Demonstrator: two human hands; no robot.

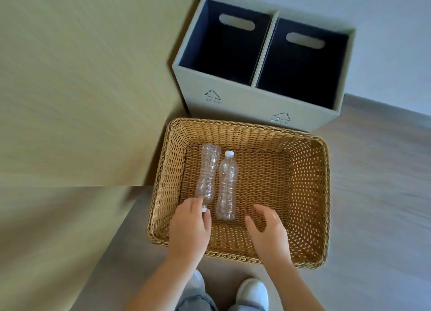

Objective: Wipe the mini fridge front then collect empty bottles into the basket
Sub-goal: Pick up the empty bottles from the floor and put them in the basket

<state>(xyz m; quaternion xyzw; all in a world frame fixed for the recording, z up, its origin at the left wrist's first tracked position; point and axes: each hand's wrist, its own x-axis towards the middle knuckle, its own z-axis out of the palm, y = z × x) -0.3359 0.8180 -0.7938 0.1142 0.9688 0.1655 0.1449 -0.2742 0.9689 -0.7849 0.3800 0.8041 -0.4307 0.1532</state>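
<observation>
On grey floor [377, 184], wicker basket [310, 194], left hand [190, 226] pinching crushed bottle [208, 170], bin [245, 105] behind

I get a bright, evenly lit view, the light soft and diffuse with no hard shadows; only the two compartments of the bin [233, 105] fall to near black inside. The basket [307, 194] weave and the bottles [227, 184] read sharp at centre, with small pale glints on the plastic, while the panel [70, 89] at left smears into streaks toward the frame edge. The wide lens bends the bin's straight edges and splays it outward at the top.
</observation>
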